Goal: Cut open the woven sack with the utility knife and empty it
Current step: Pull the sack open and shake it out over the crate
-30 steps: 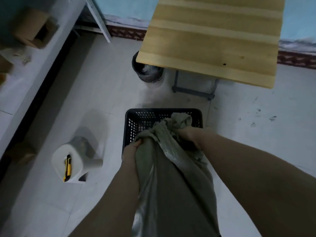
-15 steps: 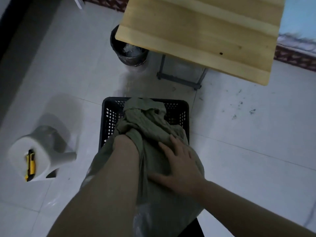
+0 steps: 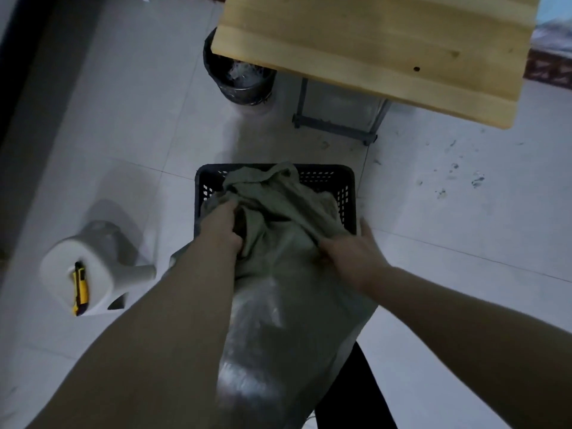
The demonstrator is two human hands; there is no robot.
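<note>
The emptying step is in hand: the woven sack [image 3: 288, 292] lies at lower centre, its bunched mouth tipped into the black crate [image 3: 348, 188]. The left hand [image 3: 221, 226] has its grip closed on the mouth's folds; the right hand [image 3: 353, 253] presses on the cloth, fingers spread, clasping nothing. The utility knife [image 3: 80, 287] rests on the white stool [image 3: 102, 267] at left. Next, probably, lift the sack's bottom. Half a second ago the right hand lay flatter and lower on the sack.
</note>
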